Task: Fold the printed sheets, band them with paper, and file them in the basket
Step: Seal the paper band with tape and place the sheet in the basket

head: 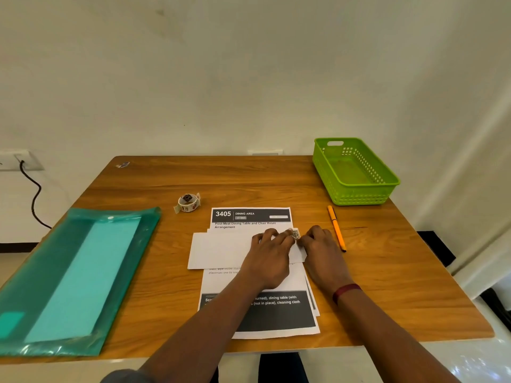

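A folded white sheet [221, 250] lies across a stack of printed sheets [276, 313] headed "3405 Dining Area" at the table's front middle. My left hand [272, 252] rests on the folded sheet's right part, fingers bent down onto it. My right hand [318, 244] sits at the sheet's right end. Between the fingertips of both hands is a small round patterned sticker [295, 235], which both hands pinch or press against the paper. The green plastic basket [356, 193] stands at the back right with nothing in it.
A roll of patterned stickers [188, 203] lies behind the sheets to the left. An orange pen [336, 228] lies right of my right hand. A teal plastic folder [72, 277] with paper inside covers the left side of the wooden table [401, 272].
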`<state>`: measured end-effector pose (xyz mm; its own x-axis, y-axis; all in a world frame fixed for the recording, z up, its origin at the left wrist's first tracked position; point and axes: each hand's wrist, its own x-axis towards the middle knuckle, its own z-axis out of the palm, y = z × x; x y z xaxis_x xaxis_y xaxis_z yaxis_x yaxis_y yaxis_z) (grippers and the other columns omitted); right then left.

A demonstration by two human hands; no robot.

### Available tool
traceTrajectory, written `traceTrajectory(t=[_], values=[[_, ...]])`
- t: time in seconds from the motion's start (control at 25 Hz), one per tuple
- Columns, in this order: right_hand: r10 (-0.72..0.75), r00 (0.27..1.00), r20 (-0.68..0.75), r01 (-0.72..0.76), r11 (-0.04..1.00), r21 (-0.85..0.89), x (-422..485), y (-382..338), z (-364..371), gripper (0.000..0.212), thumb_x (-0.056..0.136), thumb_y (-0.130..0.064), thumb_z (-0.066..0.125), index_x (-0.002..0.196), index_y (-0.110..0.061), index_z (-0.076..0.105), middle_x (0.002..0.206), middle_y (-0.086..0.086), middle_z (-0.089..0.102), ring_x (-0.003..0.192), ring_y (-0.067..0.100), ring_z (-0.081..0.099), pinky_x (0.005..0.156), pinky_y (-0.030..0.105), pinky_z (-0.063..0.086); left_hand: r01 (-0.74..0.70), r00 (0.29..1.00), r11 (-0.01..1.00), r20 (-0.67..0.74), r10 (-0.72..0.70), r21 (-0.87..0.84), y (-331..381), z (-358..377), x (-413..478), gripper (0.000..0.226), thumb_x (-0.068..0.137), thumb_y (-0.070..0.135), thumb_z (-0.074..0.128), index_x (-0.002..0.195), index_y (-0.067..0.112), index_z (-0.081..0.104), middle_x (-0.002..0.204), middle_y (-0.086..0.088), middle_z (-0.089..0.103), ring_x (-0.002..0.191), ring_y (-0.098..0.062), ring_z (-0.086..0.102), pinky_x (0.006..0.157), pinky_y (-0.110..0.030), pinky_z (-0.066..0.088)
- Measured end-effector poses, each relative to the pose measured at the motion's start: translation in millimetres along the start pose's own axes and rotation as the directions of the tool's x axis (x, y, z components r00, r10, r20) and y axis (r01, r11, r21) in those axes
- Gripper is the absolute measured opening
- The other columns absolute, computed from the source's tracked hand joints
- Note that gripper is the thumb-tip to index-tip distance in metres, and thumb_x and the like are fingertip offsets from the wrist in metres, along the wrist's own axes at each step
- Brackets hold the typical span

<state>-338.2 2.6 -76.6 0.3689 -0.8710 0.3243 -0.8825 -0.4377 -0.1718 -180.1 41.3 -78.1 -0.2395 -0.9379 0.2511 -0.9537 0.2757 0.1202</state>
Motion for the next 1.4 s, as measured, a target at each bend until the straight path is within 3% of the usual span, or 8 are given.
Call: traceTrajectory(t=[0.2, 0.4, 0.56, 0.72, 0.84, 1.0, 1.24, 1.4], values=[[0.024, 1.0, -0.019, -0.024, 1.0, 0.006, -7, -6, 2, 0.027, 0.092, -0.022, 0.063, 0.119, -0.018, 0.068, 0.111, 0.004, 0.065, 0.105, 0.021, 0.055, 0.086, 0.03, 0.05, 0.011, 1.0, 1.0, 0.007, -0.01, -0.03, 3, -5, -4, 0.05, 0.089, 0.018, 0.042, 0.139, 0.018, 0.046, 0.15, -0.001, 0.044, 0.13, -0.027, 0.04, 0.102, -0.045, 0.035], [0.039, 0.996, -0.079, -0.026, 0.985, 0.169, -16, -7, -5, 0.041, 0.08, -0.035, 0.078, 0.113, -0.014, 0.068, 0.108, 0.008, 0.071, 0.098, 0.025, 0.065, 0.079, 0.033, 0.054, 0.066, 0.996, 0.989, -0.047, -0.073, -0.129, 3, -6, -7, 0.053, 0.082, 0.001, 0.057, 0.134, 0.008, 0.056, 0.141, -0.014, 0.053, 0.124, -0.032, 0.052, 0.104, -0.042, 0.043], [0.093, 0.971, -0.222, -0.028, 0.96, 0.279, -22, -15, -10, 0.03, 0.08, -0.013, 0.078, 0.109, -0.01, 0.069, 0.105, 0.01, 0.072, 0.096, 0.027, 0.067, 0.077, 0.031, 0.055, 0.07, 0.989, 0.986, -0.121, -0.089, -0.154, 4, -7, -10, 0.052, 0.063, -0.006, 0.079, 0.112, 0.007, 0.071, 0.115, -0.014, 0.069, 0.102, -0.031, 0.067, 0.088, -0.038, 0.055], [0.106, 0.933, -0.343, 0.051, 0.907, 0.418, -27, -44, -23, 0.031, 0.08, 0.006, 0.066, 0.104, -0.014, 0.071, 0.102, 0.002, 0.072, 0.094, 0.016, 0.066, 0.081, 0.027, 0.055, 0.09, 0.957, 0.978, -0.257, -0.137, -0.186, -7, -28, -2, 0.038, 0.074, -0.006, 0.065, 0.109, 0.008, 0.071, 0.108, -0.01, 0.07, 0.099, -0.029, 0.064, 0.081, -0.035, 0.053], [0.258, 0.957, -0.137, -0.105, 0.741, 0.663, -26, -80, -32, 0.025, 0.086, -0.001, 0.063, 0.103, -0.019, 0.07, 0.089, -0.008, 0.07, 0.079, 0.003, 0.064, 0.076, 0.016, 0.052, 0.228, 0.948, 0.968, -0.204, -0.246, -0.106, -38, -47, -6, 0.034, 0.087, 0.013, 0.054, 0.119, 0.008, 0.065, 0.115, -0.011, 0.068, 0.108, -0.031, 0.058, 0.088, -0.039, 0.048], [0.273, 0.919, 0.283, -0.39, 0.539, 0.746, -27, -110, -19, 0.019, 0.085, -0.019, 0.069, 0.1, -0.029, 0.063, 0.079, -0.005, 0.069, 0.074, 0.014, 0.068, 0.075, 0.038, 0.06, 0.335, 0.942, 0.933, -0.044, -0.332, 0.131, -81, -50, -22, 0.04, 0.093, 0.037, 0.044, 0.122, 0.013, 0.055, 0.118, -0.01, 0.062, 0.11, -0.03, 0.054, 0.098, -0.045, 0.042], [0.334, 0.874, 0.353, -0.478, 0.456, 0.751, -20, -130, -16, 0.024, 0.088, -0.015, 0.067, 0.109, -0.022, 0.06, 0.088, 0.0, 0.07, 0.074, 0.016, 0.07, 0.078, 0.033, 0.06, 0.202, 0.968, 0.948, 0.094, -0.231, 0.244, -101, -49, -31, 0.05, 0.099, 0.046, 0.033, 0.139, 0.017, 0.039, 0.136, -0.008, 0.052, 0.125, -0.026, 0.046, 0.113, -0.053, 0.026], [0.332, 0.869, 0.366, -0.483, 0.415, 0.771, -23, -132, -9, 0.025, 0.087, -0.007, 0.064, 0.11, -0.018, 0.062, 0.086, 0.003, 0.069, 0.073, 0.015, 0.07, 0.072, 0.025, 0.059, 0.213, 0.961, 0.93, 0.107, -0.255, 0.3, -99, -54, -34, 0.053, 0.099, 0.051, 0.03, 0.141, 0.019, 0.036, 0.138, -0.007, 0.049, 0.12, -0.025, 0.046, 0.098, -0.051, 0.039]])
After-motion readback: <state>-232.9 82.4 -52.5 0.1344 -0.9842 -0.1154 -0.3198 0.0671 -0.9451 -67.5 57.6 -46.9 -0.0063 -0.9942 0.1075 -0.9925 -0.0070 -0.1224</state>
